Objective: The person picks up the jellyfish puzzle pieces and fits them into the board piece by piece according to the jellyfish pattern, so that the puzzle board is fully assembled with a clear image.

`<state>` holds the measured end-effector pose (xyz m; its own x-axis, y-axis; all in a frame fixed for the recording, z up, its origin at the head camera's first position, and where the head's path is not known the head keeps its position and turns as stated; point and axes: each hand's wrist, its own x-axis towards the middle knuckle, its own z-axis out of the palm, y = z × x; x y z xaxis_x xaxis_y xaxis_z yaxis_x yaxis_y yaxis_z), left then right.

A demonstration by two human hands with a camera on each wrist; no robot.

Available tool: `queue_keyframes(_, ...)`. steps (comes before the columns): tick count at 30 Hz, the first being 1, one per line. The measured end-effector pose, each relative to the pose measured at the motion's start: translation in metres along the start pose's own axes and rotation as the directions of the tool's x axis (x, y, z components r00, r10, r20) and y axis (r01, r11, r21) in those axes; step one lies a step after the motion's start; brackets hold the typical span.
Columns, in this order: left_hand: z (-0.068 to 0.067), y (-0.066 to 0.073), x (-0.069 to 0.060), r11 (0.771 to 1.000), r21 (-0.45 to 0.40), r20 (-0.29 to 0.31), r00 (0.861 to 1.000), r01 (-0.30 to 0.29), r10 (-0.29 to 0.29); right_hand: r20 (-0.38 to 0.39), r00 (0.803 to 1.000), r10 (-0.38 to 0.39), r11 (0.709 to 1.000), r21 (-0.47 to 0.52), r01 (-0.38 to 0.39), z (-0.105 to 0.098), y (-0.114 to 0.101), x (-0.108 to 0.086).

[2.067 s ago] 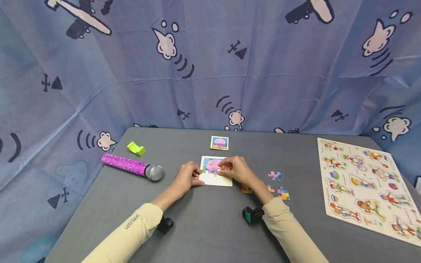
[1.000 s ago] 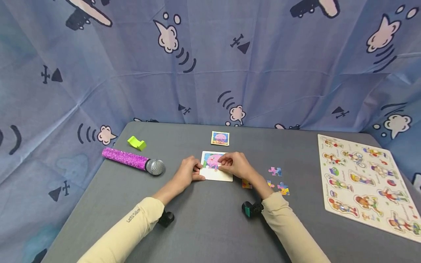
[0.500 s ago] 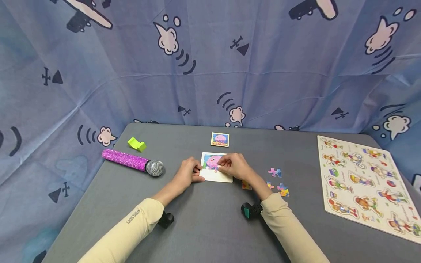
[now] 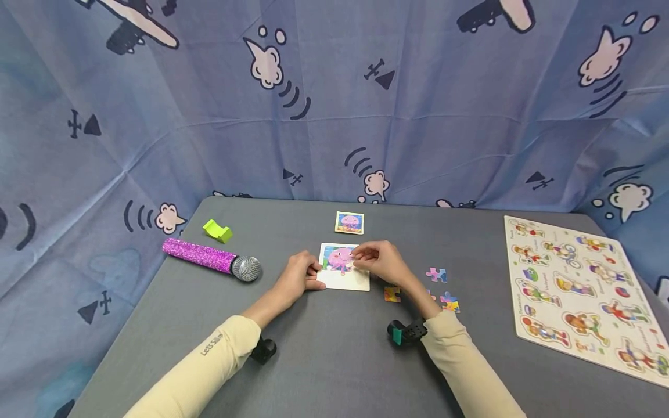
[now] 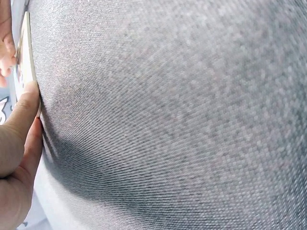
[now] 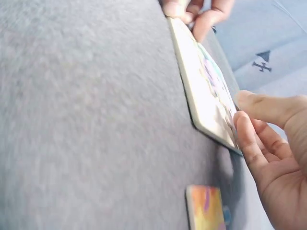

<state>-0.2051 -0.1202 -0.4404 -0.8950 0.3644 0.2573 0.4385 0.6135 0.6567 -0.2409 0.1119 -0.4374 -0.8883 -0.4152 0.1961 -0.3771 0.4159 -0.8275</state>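
In the head view, a white-framed puzzle board (image 4: 345,281) lies mid-table, its upper part filled with a pink sea-creature picture and its lower part bare. My left hand (image 4: 295,275) grips the board's left edge; thumb and fingers pinch it in the left wrist view. At the right side of the picture is my right hand (image 4: 384,262), its fingers loosely bent. In the right wrist view the thumb and forefinger stand apart by the board's edge, with nothing visible between them. Loose jigsaw pieces lie to the right: an orange one (image 4: 392,294), a pink-and-blue one (image 4: 436,274) and a blue-and-yellow one (image 4: 450,302).
Behind the board lies a small picture card (image 4: 349,222) with a similar creature. A glittery purple microphone (image 4: 209,258) and a lime-green block (image 4: 217,231) are at left. A large wooden figure puzzle (image 4: 585,293) covers the right side. A patterned curtain (image 4: 334,116) hangs behind.
My right hand has drawn slightly right and back from the picture, exposing more of its pink part and the orange piece. The left hand keeps its grip on the board.
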Motion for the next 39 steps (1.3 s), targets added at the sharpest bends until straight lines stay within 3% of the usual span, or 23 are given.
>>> queue_keyframes(15, -0.002, 0.001, 0.002, 1.000, 0.015, 0.010, 1.000, 0.009, -0.009, -0.108, 0.992, 0.064, 0.997, 0.046, -0.060, -0.045, 0.023, -0.032)
queue_keyframes(20, -0.003, 0.002, 0.002, 1.000, 0.013, 0.026, 1.000, 0.008, -0.009, -0.119, 0.990, 0.070, 0.998, 0.005, -0.070, -0.065, 0.031, -0.045)
queue_keyframes(25, -0.003, 0.002, 0.002, 1.000, 0.000, 0.049, 0.999, 0.020, -0.020, -0.117, 0.990, 0.073, 0.992, -0.098, -0.085, -0.087, 0.040, -0.060)
queue_keyframes(29, -0.004, 0.000, 0.003, 0.999, -0.017, 0.080, 0.996, 0.041, -0.040, -0.100, 0.993, 0.070, 0.985, -0.151, -0.084, -0.106, 0.046, -0.073)
queue_keyframes(33, -0.004, -0.002, 0.003, 0.996, 0.004, 0.099, 0.991, 0.094, -0.094, -0.032, 0.994, 0.103, 0.984, -0.146, -0.106, -0.122, 0.050, -0.086)
queue_keyframes(39, -0.005, 0.001, 0.006, 0.985, 0.023, 0.087, 0.981, 0.171, -0.173, 0.051, 0.990, 0.134, 0.980, -0.156, -0.124, -0.135, 0.055, -0.092)
